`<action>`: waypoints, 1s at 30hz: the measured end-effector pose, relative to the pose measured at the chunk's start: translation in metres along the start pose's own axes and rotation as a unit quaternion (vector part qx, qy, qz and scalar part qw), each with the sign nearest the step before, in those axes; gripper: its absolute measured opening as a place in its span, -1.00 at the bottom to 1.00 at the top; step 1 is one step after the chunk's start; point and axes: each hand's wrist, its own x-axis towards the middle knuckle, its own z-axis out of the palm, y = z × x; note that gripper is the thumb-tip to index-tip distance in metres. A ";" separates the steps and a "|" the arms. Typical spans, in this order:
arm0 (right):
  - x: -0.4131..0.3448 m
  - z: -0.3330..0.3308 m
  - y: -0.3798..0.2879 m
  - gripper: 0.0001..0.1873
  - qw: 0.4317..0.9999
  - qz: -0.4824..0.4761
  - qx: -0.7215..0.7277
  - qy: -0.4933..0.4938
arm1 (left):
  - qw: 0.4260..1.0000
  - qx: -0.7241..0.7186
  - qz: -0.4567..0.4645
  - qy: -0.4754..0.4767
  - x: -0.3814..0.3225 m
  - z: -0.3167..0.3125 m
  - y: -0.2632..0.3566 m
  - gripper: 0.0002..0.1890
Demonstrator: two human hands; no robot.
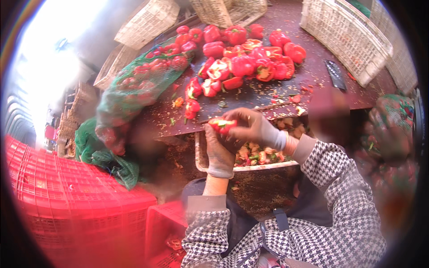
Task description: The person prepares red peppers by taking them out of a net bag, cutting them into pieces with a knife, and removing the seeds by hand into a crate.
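Note:
A cut red bell pepper, its pale core showing, is held up between both hands just off the table's near edge. My left hand, in a soiled work glove, supports it from below and the left with the thumb upright. From the right, my right hand, also gloved, closes bent fingers on the pepper; whether it holds a small blade is hidden. Below the hands sits a white crate with cores, stems and scraps. Beyond, whole and halved red peppers lie heaped on the table.
Seeds litter the dark red table. A green mesh sack of peppers lies left. Dirty white crates stand around the far side. A dark flat object lies right. Red crates fill the lower left; filled sacks stand right.

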 end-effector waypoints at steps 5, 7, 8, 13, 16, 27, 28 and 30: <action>-0.051 -0.008 -0.006 -0.62 0.861 -0.235 -0.434 0.125 | 0.995 0.068 0.046 -0.061 0.003 -0.003 -0.034 -0.67; -0.057 -0.011 0.003 -0.62 0.816 -0.232 -0.494 0.193 | 0.982 0.142 0.057 -0.113 -0.003 0.005 -0.040 -0.71; -0.054 -0.012 0.004 -0.73 0.776 -0.245 -0.561 0.151 | 0.880 0.402 0.206 -0.146 0.007 -0.011 -0.037 -0.66; -0.090 -0.006 -0.031 -0.66 0.859 -0.147 -0.475 0.119 | 0.983 0.136 -0.078 -0.096 0.004 -0.004 -0.055 -0.57; -0.086 -0.007 -0.006 -0.74 0.886 -0.120 -0.414 0.170 | 0.980 0.175 0.001 -0.097 0.019 -0.009 -0.071 -0.50; -0.089 0.012 0.007 -0.71 0.909 0.001 -0.233 0.347 | 0.976 0.184 -0.091 -0.076 0.012 -0.004 -0.079 -0.28; -0.085 0.022 0.014 -0.66 0.899 -0.002 -0.227 0.374 | 0.976 0.189 -0.090 -0.069 0.009 -0.006 -0.075 -0.29; -0.075 0.038 0.030 -0.60 0.883 -0.033 -0.202 0.422 | 0.973 0.200 -0.092 -0.066 0.007 -0.011 -0.069 -0.29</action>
